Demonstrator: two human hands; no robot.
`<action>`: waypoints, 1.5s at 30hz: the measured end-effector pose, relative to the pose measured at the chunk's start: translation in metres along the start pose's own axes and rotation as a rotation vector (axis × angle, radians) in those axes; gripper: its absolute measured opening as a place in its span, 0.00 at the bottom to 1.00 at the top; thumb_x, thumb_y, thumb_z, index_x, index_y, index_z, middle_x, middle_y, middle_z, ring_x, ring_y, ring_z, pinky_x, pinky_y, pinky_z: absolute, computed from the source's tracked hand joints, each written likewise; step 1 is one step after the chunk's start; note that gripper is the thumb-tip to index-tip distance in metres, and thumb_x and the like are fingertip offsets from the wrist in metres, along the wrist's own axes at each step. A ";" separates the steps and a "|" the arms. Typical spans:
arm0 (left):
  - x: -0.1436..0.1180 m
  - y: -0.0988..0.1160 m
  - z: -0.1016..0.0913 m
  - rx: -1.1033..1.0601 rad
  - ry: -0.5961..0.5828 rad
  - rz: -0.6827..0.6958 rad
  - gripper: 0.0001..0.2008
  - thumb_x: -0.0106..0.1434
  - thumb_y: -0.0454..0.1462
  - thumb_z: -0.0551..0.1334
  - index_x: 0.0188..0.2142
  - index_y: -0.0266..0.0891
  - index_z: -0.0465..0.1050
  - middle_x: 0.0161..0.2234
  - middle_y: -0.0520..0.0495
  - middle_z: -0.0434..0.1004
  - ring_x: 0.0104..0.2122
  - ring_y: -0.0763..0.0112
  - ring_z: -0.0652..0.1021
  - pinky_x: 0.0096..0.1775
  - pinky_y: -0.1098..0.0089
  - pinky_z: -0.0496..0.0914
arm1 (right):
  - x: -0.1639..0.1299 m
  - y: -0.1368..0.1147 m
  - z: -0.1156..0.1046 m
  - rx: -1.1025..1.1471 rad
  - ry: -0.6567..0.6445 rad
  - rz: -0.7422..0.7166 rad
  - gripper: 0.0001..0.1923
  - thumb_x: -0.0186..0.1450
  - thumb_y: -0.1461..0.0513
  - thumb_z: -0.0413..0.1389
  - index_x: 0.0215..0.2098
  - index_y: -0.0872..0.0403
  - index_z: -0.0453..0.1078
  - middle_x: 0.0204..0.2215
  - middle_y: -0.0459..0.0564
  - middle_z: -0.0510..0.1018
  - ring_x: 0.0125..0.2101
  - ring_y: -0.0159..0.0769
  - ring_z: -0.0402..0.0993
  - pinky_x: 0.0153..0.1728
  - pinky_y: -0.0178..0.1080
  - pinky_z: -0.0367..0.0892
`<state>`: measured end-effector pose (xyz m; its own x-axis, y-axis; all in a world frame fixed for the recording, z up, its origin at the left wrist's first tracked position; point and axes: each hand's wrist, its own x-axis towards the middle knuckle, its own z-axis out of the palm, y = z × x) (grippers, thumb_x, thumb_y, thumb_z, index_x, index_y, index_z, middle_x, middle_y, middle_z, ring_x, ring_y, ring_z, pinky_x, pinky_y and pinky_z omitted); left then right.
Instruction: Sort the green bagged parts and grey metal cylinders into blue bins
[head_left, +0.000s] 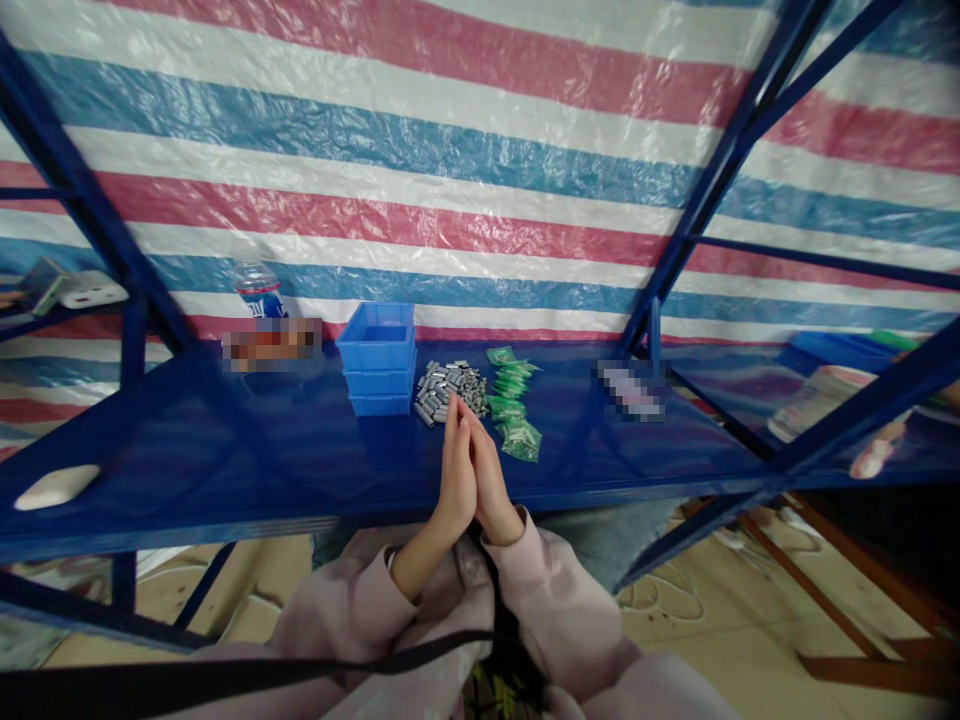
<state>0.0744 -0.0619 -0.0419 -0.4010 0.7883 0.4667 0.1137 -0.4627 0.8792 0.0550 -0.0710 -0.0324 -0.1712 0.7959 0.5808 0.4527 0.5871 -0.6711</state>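
Note:
My left hand [455,470] and my right hand [491,480] are pressed palm to palm over the front part of a blue shelf [225,470], fingers straight and pointing away from me. Neither hand holds anything. Just beyond the fingertips lies a heap of small grey metal pieces [448,388]. To its right lies a pile of small green packets [513,400]. A stack of blue plastic bins [377,358] stands left of the grey heap. Pink sleeves cover both forearms.
A clear water bottle [259,290] stands at the back left of the shelf. A white oblong object [56,486] lies at the shelf's front left. Blue diagonal frame struts [720,170] cross on both sides. A striped tarpaulin [480,150] hangs behind. A white jar [814,400] lies far right.

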 end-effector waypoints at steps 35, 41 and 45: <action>0.015 0.026 -0.030 0.072 -0.081 -0.157 0.27 0.70 0.34 0.45 0.68 0.40 0.50 0.62 0.42 0.63 0.64 0.53 0.60 0.62 0.49 0.63 | 0.004 0.017 -0.014 0.845 0.222 0.400 0.17 0.65 0.60 0.48 0.46 0.52 0.75 0.50 0.53 0.78 0.57 0.44 0.68 0.57 0.48 0.64; 0.014 0.025 -0.031 0.112 -0.117 -0.137 0.28 0.69 0.33 0.39 0.68 0.39 0.47 0.63 0.44 0.62 0.65 0.56 0.59 0.63 0.53 0.61 | 0.003 0.014 -0.018 0.858 0.236 0.408 0.17 0.64 0.62 0.47 0.45 0.53 0.76 0.49 0.55 0.78 0.54 0.44 0.71 0.55 0.48 0.65; 0.013 0.028 -0.032 0.118 -0.128 -0.126 0.28 0.69 0.34 0.41 0.68 0.41 0.49 0.62 0.45 0.64 0.64 0.56 0.60 0.63 0.52 0.62 | 0.001 0.012 -0.019 0.852 0.241 0.409 0.18 0.64 0.62 0.48 0.46 0.53 0.76 0.49 0.54 0.79 0.53 0.42 0.72 0.55 0.45 0.66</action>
<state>0.0432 -0.0773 -0.0146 -0.3010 0.8856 0.3538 0.1786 -0.3121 0.9331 0.0768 -0.0660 -0.0307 0.0850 0.9661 0.2439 -0.3632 0.2579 -0.8953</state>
